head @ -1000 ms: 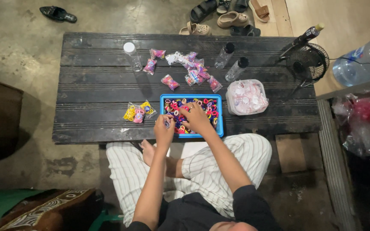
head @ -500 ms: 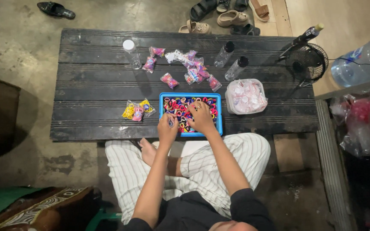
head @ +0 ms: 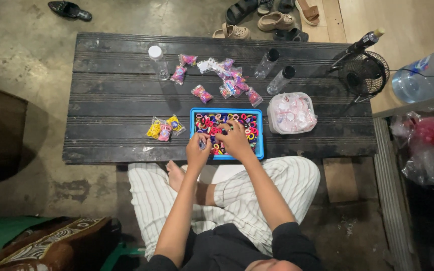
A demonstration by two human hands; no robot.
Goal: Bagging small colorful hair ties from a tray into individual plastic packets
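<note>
A blue tray (head: 260, 116) full of small colourful hair ties (head: 210, 121) sits at the near edge of a low dark wooden table (head: 116, 95). My left hand (head: 197, 150) rests at the tray's front left corner, fingers curled around a small item I cannot make out. Over the middle of the tray my right hand (head: 235, 139) lies with fingers spread among the hair ties. Left of the tray is a small clear packet of yellow and pink ties (head: 164, 128). Several filled packets (head: 227, 80) lie behind the tray.
A clear bag of white items (head: 292, 113) sits right of the tray. Three clear bottles (head: 158, 62) (head: 267, 61) (head: 281, 79) stand behind. A small black fan (head: 363, 74) stands at the table's right end, a large water jug (head: 425, 70) beyond. Sandals (head: 276, 21) lie on the floor.
Both hands stay at the blue tray with only slight finger movement. The camera view has shifted a little.
</note>
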